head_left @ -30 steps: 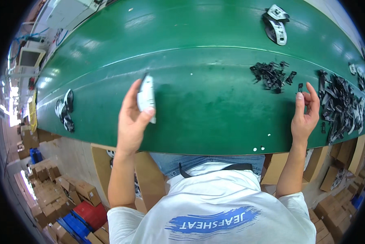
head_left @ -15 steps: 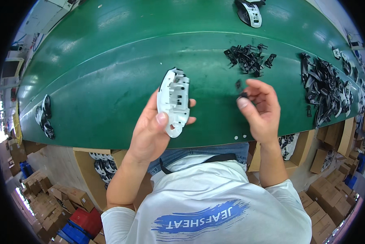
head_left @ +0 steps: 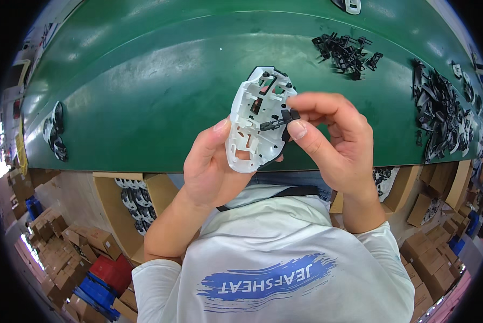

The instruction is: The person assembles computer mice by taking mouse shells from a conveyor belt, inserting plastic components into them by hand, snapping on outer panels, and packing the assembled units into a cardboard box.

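Note:
My left hand [head_left: 208, 161] grips a white plastic mouse shell [head_left: 247, 116] by its left side, its hollow inner face turned up toward me. Posts, slots and small black pieces show inside the shell. Between thumb and forefinger, my right hand [head_left: 338, 137] pinches a small black plastic clip-like part [head_left: 276, 124]. That part lies over the right half of the shell's interior; whether it touches the shell I cannot tell. The palm side of the left hand is hidden under the shell.
On the green table [head_left: 144, 102], a heap of small black parts [head_left: 346, 54] lies beyond my right hand. A bigger pile of black curved pieces [head_left: 440, 116] is farther right. Several shells [head_left: 55, 132] sit at the left edge. Cardboard boxes [head_left: 109, 207] with shells stand below the table edge.
The right hand has carried the black part leftward to the shell. My left hand has shifted right and turned the shell so its inside faces up more fully.

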Available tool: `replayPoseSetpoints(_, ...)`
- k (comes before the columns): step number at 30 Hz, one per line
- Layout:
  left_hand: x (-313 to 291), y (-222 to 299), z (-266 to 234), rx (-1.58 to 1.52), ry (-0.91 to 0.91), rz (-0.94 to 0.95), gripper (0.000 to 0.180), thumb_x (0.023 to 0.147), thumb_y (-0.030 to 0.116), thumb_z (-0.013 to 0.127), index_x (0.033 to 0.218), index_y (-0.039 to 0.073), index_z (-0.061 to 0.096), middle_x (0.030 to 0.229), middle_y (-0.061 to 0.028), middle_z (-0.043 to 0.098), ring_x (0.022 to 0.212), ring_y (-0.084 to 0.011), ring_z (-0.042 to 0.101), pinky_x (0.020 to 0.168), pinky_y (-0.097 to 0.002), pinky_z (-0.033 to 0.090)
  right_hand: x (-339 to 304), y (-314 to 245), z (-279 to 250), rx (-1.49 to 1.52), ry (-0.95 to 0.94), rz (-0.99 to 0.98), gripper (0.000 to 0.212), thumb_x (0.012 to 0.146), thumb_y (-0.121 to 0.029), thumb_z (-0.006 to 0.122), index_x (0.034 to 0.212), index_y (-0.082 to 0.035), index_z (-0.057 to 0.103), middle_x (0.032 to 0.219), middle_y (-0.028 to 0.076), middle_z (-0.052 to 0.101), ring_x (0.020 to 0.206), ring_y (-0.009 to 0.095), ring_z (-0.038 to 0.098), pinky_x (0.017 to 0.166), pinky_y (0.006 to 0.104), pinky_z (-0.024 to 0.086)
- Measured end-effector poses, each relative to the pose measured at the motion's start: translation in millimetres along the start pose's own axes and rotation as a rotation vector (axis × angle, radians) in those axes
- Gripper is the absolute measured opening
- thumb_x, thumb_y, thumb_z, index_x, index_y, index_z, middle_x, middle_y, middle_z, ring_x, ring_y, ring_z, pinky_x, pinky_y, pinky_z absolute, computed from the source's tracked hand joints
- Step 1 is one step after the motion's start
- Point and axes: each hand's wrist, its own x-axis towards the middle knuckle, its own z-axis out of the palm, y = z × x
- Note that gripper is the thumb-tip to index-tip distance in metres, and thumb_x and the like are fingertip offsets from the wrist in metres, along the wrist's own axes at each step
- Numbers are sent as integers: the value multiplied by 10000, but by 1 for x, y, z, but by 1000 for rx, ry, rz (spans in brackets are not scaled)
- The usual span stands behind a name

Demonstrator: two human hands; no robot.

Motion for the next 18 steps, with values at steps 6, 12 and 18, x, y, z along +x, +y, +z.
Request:
replayPoseSetpoints(6, -4, -1, -2, 57, 14, -13, 643, 1104, 439, 405, 1588, 18, 447, 1492, -149, 612, 1322, -272, 623, 1068, -471, 532, 7, -8, -4, -110, -83, -32, 185, 944, -24, 776, 1125, 14, 769, 971, 81, 759, 801, 120, 699, 737, 265, 565)
replayPoseSetpoints(12, -7, -7, -1, 52, -5, -22, 667, 1098, 440, 414, 1620, 24, 403, 1503, -125, 586, 1298, -240, 611, 1067, -451, 525, 8, -17, 4, -114, -40, 7, 123, 924, -17, 777, 1044, 11, 769, 916, 84, 754, 770, 135, 717, 691, 262, 572)
replayPoseSetpoints(18, -8, -9, 8, 254, 59, -48, 740, 1073, 450, 478, 1661, 31, 315, 1550, -122, 508, 1372, -227, 537, 1111, -421, 467, 14, -23, 16, -384, 8, -46, 99, 858, -6, 811, 941, -15, 758, 833, 30, 741, 719, 104, 650, 647, 256, 487)
